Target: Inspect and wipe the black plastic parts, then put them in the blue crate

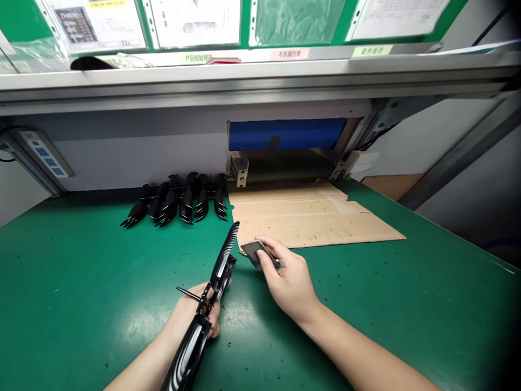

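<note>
My left hand (195,309) is closed around the middle of a long, glossy black plastic part (223,258) with curved ribs. The part is tilted, its narrow tip pointing away toward the cardboard, and a thin black rod sticks out to its left. To the right of it, my right hand (290,274) pinches a thin, flat grey rectangular piece (254,251) between thumb and fingers. A small gap separates this piece from the black part. What lies under the right fingers is partly hidden.
Several black, curved, ribbed parts (169,203) lie in a row at the back left of the green table (81,282). A cardboard sheet (293,217) lies before a wall opening with a blue flap (285,133). A metal shelf edge (244,89) spans above. Small black scraps dot the table.
</note>
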A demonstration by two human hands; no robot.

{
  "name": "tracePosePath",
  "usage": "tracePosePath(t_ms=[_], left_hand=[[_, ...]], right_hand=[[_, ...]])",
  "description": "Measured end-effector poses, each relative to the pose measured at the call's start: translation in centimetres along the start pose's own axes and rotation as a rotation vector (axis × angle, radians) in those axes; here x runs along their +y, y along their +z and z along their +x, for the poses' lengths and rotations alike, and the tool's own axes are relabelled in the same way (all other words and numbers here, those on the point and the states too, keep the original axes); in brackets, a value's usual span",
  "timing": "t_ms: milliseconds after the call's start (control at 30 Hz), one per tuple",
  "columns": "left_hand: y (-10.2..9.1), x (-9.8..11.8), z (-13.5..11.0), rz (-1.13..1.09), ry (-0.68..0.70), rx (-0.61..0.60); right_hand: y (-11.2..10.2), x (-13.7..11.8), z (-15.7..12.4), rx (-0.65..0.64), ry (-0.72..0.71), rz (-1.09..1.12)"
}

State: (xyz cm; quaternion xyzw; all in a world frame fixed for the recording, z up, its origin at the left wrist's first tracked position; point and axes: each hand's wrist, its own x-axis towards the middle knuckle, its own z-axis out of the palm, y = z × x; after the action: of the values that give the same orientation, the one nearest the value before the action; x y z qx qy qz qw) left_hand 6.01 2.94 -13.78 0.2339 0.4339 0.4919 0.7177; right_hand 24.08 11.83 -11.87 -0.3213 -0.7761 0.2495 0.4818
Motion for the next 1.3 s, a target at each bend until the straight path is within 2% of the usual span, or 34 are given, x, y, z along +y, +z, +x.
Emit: tracePosePath(t_ms=[67,133,200,300,400,467,567,600,667,733,833,900,1000,1067,1133,1200,1300], left_hand=[[0.1,0.0,0.0,0.037,-0.002,-0.013],[0.1,-0.2,0.1,0.060,-0.001,-0.029],[-0.2,-0.5,0.4,0.043,0.000,-0.038],[-0.9,-0.9,0.8,-0.001,0.006,-0.055],[-1.1,-0.9,1.0,-0.018,0.017,-0.059],[-0.9,-0.8,0.9,-0.022,0.016,-0.056],[-0.6,-0.8,0.9,-0.024,0.021,-0.072],[-0.5,-0.7,0.9,-0.020,0.031,-0.072],[-0.5,-0.2,0.7,-0.017,0.071,-0.065],[-0.6,1.0,0.1,0.003,0.164,-0.041],[-0.7,3.8,-1.8,0.208,0.276,0.026],[-0.6,5.2,-3.1,0.492,0.227,0.024],[-0.1,5.2,-4.1,0.980,0.150,0.003],[0.5,4.2,-4.1,1.216,0.171,0.028],[1.3,3.1,-3.7,1.288,0.185,0.025],[2.1,2.4,-3.5,1.240,0.192,-0.010],[2.9,2.4,-3.5,1.206,0.280,0.051]], right_hand=[[-0.2,0.0,0.1,-0.033,-0.110,0.026],[0.0,-0.6,-0.2,-0.120,-0.233,0.082],[0.4,-1.4,-0.5,-0.188,-0.279,0.142],[0.5,-2.0,-0.5,-0.266,-0.239,0.210],[-0.2,-1.9,-0.1,-0.389,-0.114,0.299],[-0.5,-1.8,0.0,-0.361,-0.052,0.306],[-0.5,-1.9,-0.2,-0.207,-0.099,0.217],[-0.5,-2.0,-0.2,-0.222,-0.128,0.208],[-0.7,-2.0,-0.1,-0.342,-0.160,0.235],[-1.4,-1.9,0.3,-0.429,-0.193,0.214],[-2.9,-1.4,1.2,-0.549,-0.242,0.043],[-3.6,-1.1,1.8,-0.550,-0.220,-0.032],[-3.7,-1.2,1.9,-0.462,-0.228,-0.048],[-3.0,-2.0,1.4,-0.578,-0.296,-0.134],[-2.0,-3.0,0.6,-0.763,-0.342,-0.314],[-1.3,-3.7,-0.1,-0.878,-0.319,-0.519],[-1.1,-3.8,-0.5,-0.891,-0.283,-0.607]])
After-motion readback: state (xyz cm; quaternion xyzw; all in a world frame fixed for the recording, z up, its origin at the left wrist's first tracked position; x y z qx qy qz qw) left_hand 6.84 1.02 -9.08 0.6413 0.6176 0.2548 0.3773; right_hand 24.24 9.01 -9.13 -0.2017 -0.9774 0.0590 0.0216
